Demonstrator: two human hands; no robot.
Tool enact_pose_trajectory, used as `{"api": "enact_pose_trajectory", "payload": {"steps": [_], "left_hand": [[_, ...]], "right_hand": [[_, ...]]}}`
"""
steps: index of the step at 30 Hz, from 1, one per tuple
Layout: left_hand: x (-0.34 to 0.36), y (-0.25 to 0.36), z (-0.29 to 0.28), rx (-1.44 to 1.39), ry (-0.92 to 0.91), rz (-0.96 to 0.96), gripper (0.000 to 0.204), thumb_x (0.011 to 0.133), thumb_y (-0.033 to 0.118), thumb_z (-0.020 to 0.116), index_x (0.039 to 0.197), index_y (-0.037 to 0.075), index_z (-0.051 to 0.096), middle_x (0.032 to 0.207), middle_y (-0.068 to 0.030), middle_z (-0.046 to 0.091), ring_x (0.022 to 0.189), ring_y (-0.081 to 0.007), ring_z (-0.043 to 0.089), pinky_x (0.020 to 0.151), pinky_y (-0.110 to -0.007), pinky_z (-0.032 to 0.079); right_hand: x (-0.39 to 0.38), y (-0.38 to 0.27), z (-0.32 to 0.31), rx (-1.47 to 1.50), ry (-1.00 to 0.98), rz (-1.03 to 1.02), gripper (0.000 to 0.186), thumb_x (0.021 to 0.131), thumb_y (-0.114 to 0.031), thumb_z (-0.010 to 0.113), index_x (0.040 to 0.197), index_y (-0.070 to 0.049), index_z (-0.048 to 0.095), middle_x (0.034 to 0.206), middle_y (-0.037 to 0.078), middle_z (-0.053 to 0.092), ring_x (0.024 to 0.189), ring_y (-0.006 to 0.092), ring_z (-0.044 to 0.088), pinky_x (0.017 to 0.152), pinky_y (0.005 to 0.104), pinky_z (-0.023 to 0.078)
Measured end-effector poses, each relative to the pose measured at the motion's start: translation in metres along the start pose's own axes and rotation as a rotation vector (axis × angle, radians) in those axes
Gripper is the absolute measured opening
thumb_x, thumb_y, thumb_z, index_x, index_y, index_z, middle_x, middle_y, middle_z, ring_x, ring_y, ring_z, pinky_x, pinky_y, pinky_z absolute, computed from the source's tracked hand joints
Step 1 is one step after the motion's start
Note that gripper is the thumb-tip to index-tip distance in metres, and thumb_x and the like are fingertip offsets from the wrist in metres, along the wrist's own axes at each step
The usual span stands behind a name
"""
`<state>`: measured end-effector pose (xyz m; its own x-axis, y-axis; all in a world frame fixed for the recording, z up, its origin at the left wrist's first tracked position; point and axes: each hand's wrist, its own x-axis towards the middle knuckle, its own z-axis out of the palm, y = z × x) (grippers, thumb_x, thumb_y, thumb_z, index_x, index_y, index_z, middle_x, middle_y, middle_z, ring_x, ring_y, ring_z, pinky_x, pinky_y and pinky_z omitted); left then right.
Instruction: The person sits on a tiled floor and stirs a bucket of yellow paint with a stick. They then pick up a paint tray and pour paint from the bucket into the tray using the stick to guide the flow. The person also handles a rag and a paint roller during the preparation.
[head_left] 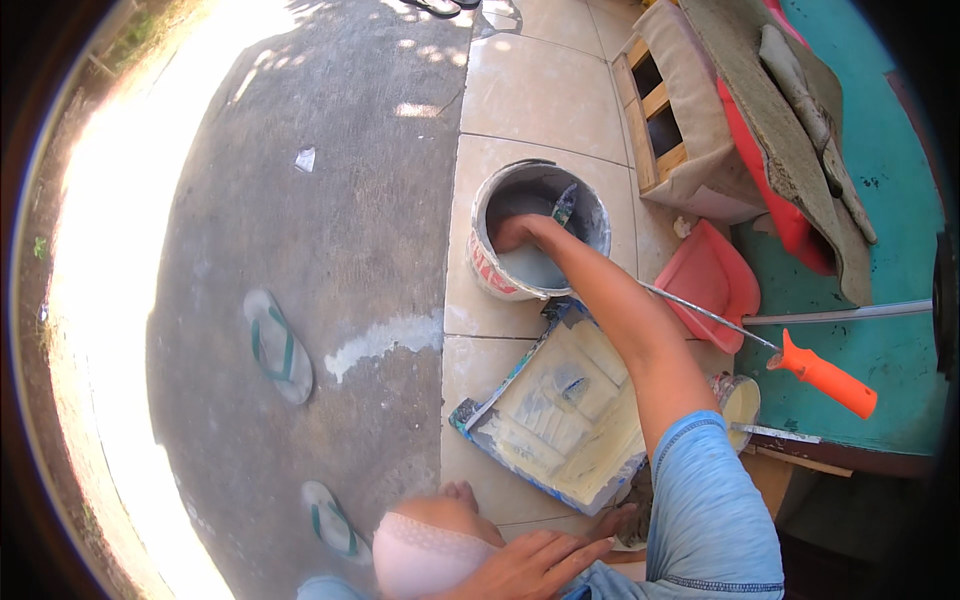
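Observation:
My right hand [516,231] reaches down into a paint-smeared white bucket [484,268] with greyish, cloudy liquid inside. Its fingers are hidden, so any grip there cannot be made out. A paintbrush [565,204] with a smeared handle leans inside the bucket, just beyond my wrist. Below the bucket lies a paint tray [545,425] coated in cream paint, partly covered by my forearm. A paint roller's orange handle [828,374] sticks out to the right, its metal rod running behind my arm. My left hand [535,565] lies flat near my knee, fingers stretched out, holding nothing.
A red dustpan [708,275] and a small paint can [742,402] stand right of my arm. Behind them are a cloth-draped wooden crate [648,110] and a green surface [885,200]. Two flip-flops [279,348] lie on the concrete at left, near a white paint smear [385,340].

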<state>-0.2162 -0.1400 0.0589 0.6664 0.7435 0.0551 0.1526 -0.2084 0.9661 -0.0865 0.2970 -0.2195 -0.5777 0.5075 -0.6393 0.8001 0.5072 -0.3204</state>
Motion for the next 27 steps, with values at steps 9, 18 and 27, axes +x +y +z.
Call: {"api": "enact_pose_trajectory", "payload": {"steps": [9, 18, 27], "left_hand": [[0.002, 0.004, -0.009, -0.041, -0.028, -0.010, 0.066, 0.088, 0.032, 0.061, 0.147, 0.005, 0.046, 0.126, -0.0199, 0.057, 0.114, -0.0374, 0.055, 0.099, -0.044, 0.044], [0.002, 0.007, -0.013, -0.050, -0.043, -0.024, 0.065, 0.088, 0.030, 0.061, 0.146, 0.005, 0.046, 0.127, -0.0207, 0.057, 0.115, -0.0383, 0.055, 0.100, -0.045, 0.044], [0.004, 0.007, -0.014, -0.074, -0.059, -0.060, 0.064, 0.087, 0.027, 0.061, 0.146, 0.007, 0.047, 0.127, -0.0203, 0.057, 0.115, -0.0386, 0.056, 0.099, -0.045, 0.045]], "right_hand": [[0.027, 0.025, 0.010, -0.021, -0.082, 0.123, 0.044, 0.089, -0.038, 0.065, 0.122, -0.010, 0.071, 0.124, 0.013, 0.070, 0.111, 0.0280, 0.066, 0.095, 0.0414, 0.051], [-0.023, -0.018, -0.027, -0.129, 0.241, -0.004, 0.051, 0.084, -0.020, 0.067, 0.132, -0.003, 0.062, 0.136, 0.022, 0.061, 0.123, 0.0364, 0.061, 0.104, 0.0435, 0.049], [-0.044, -0.032, -0.040, -0.094, 0.126, 0.097, 0.039, 0.084, -0.011, 0.063, 0.121, 0.002, 0.067, 0.127, 0.024, 0.066, 0.120, 0.0374, 0.063, 0.102, 0.0440, 0.051]]}}
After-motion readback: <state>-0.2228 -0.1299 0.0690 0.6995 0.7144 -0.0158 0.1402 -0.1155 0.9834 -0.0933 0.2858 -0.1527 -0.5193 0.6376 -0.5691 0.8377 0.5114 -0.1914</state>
